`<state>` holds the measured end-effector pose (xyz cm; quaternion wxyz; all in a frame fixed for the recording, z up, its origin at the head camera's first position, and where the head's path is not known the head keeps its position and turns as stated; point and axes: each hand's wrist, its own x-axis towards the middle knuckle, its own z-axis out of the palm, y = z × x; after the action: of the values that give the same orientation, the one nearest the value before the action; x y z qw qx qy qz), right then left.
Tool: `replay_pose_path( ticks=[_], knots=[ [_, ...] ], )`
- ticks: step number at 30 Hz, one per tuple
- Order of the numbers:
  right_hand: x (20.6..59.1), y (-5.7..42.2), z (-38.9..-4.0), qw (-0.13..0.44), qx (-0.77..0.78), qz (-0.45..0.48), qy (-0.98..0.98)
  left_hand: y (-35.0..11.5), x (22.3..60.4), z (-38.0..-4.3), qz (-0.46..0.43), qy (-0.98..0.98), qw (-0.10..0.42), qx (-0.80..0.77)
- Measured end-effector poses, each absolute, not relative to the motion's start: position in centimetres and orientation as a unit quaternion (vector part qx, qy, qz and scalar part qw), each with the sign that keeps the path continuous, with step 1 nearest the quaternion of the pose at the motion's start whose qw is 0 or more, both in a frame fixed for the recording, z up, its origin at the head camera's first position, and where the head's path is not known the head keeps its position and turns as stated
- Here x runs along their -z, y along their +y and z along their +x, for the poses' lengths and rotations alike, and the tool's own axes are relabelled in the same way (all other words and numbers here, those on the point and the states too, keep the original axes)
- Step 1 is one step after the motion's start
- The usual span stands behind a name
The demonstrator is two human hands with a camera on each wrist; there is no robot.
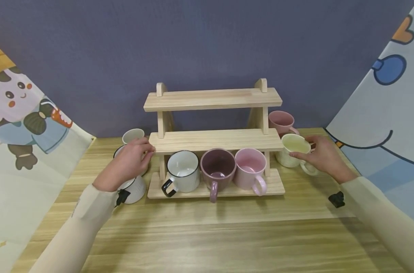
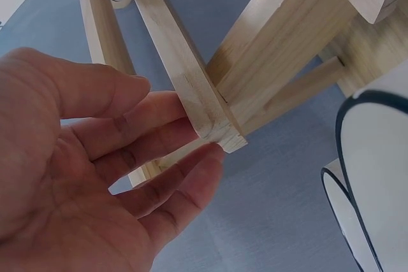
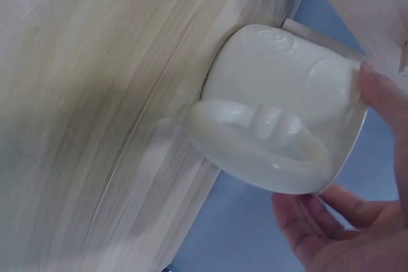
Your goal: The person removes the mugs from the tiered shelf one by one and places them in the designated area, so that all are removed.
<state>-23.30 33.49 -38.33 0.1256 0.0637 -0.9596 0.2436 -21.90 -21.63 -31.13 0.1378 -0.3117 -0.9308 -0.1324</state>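
My left hand (image 1: 132, 161) is at the left end of the middle board of a three-tier wooden rack (image 1: 210, 141). In the left wrist view its fingertips touch the board's end (image 2: 210, 119), with the thumb held apart. My right hand (image 1: 324, 157) holds a cream mug (image 1: 288, 161) beside the rack's right end, thumb on one side and fingers on the other. Its looped handle (image 3: 255, 138) faces the right wrist camera, and its base is at the tabletop. On the bottom board stand a white mug with black rim (image 1: 184, 172), a purple mug (image 1: 218, 167) and a pink mug (image 1: 249, 170).
A darker pink mug (image 1: 281, 119) stands behind the cream one. To the rack's left are a pale cup (image 1: 133, 134) and black-rimmed white mugs (image 1: 136, 190), partly hidden by my left hand. A dark blue wall (image 1: 207, 45) rises behind the wooden table (image 1: 210, 239).
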Motion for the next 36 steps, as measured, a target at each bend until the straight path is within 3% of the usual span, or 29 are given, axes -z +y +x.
replay_pose_path(
  ticks=[6,16,25,36],
  knots=[
    [38.0,33.4,-23.4,0.132,-0.222,0.051,-0.965,-21.6,31.0,-21.8,-0.308,-0.933,0.129,0.133],
    [37.8,33.8,-23.2,0.088,-0.235,0.025,-0.968,-21.5,30.9,-21.9,-0.308,-0.934,0.129,0.129],
    [37.7,33.9,-23.1,0.095,-0.230,0.043,-0.967,-21.5,31.0,-21.9,-0.306,-0.934,0.130,0.128],
    [35.0,30.4,-20.9,0.185,-0.275,0.099,-0.938,-21.5,30.9,-21.7,-0.307,-0.934,0.131,0.131]
  ],
)
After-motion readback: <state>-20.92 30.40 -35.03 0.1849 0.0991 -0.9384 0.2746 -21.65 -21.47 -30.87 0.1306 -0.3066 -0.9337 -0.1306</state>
